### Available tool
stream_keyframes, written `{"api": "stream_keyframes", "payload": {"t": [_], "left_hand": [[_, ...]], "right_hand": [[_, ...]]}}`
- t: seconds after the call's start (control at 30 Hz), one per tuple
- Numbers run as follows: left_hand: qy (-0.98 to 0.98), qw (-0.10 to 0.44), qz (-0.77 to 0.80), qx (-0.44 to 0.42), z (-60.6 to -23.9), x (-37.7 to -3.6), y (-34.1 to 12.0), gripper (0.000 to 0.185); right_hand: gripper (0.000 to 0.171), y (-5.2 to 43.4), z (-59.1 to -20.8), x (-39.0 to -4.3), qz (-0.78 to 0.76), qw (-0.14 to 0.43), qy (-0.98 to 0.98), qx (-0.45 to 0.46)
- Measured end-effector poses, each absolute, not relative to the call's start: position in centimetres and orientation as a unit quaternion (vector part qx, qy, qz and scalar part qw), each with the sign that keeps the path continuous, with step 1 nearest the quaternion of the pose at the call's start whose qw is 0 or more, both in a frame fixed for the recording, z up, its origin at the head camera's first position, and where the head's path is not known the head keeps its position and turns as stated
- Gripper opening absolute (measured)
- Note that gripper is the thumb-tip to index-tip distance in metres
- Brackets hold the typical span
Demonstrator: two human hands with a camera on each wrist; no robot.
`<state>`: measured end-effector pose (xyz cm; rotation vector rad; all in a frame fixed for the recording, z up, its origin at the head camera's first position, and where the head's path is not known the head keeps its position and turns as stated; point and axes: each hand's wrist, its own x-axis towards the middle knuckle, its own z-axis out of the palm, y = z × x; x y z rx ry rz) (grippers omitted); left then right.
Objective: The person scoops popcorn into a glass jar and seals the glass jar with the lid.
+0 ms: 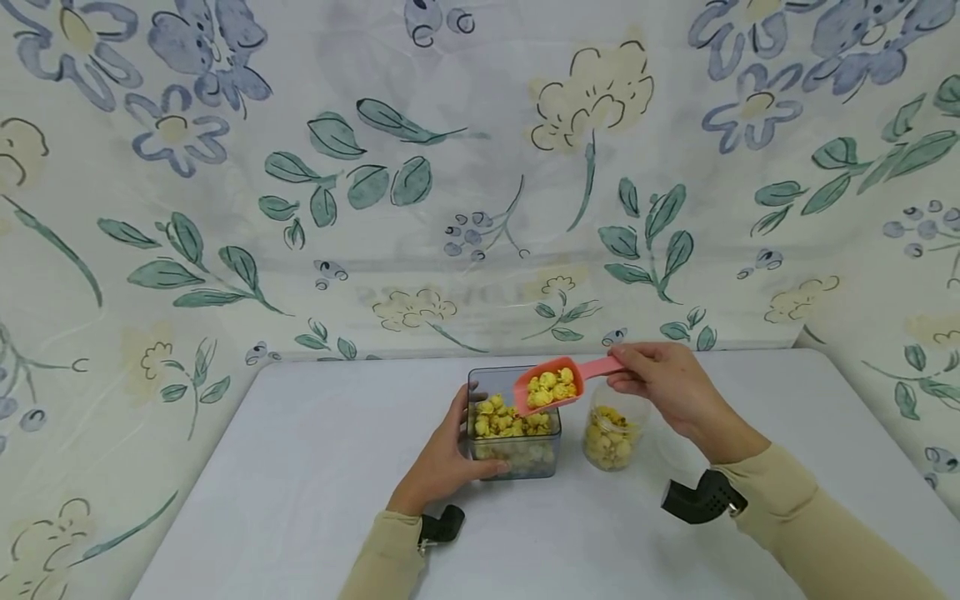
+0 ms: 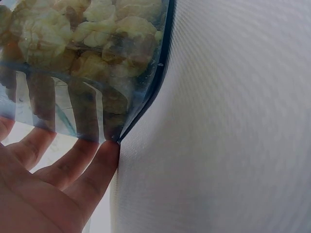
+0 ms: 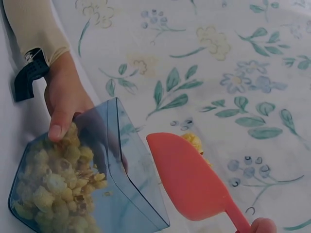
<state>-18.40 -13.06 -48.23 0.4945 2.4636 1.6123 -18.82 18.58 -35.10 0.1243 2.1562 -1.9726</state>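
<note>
A square clear bluish container [image 1: 514, 421] [image 3: 102, 179] holding yellow popcorn-like puffs [image 2: 82, 34] stands mid-table. My left hand [image 1: 444, 460] [image 2: 46, 179] grips its left side, thumb on the near wall [image 3: 62, 121], fingers behind it. My right hand [image 1: 671, 390] pinches the handle of a pink scoop [image 1: 551, 386] [image 3: 192, 187], which is loaded with puffs and hovers over the container's right rim. A round clear jar [image 1: 613, 433] with more puffs stands just right of the container, below the right hand.
The white table [image 1: 300, 467] ends at a floral cloth backdrop [image 1: 420, 183] that also wraps both sides. Black wrist-camera mounts [image 1: 701, 497] sit on both beige sleeves.
</note>
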Motion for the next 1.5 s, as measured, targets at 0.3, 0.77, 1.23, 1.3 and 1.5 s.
{"api": "stream_keyframes", "payload": {"t": [0.3, 0.77, 1.23, 1.3, 1.5], "left_hand": [[0.824, 0.075, 0.537, 0.167, -48.3, -18.3, -13.0, 0.124], [0.818, 0.078, 0.545, 0.166, -48.2, -18.1, -13.2, 0.124], [0.819, 0.076, 0.542, 0.175, -48.3, -18.3, -13.1, 0.126], [0.820, 0.074, 0.539, 0.176, -48.3, -18.3, -13.1, 0.127], [0.822, 0.071, 0.537, 0.176, -48.3, -18.3, -13.1, 0.126]], "right_hand": [[0.049, 19.8, -35.3, -18.3, -0.658, 0.103, 0.744, 0.048], [0.054, 22.2, -35.6, -17.3, -0.651, 0.091, 0.751, 0.058], [0.058, 24.4, -35.9, -16.1, -0.653, 0.074, 0.751, 0.068], [0.060, 24.7, -36.0, -16.0, -0.656, 0.075, 0.748, 0.072], [0.064, 25.5, -36.2, -15.7, -0.661, 0.076, 0.742, 0.084]]}}
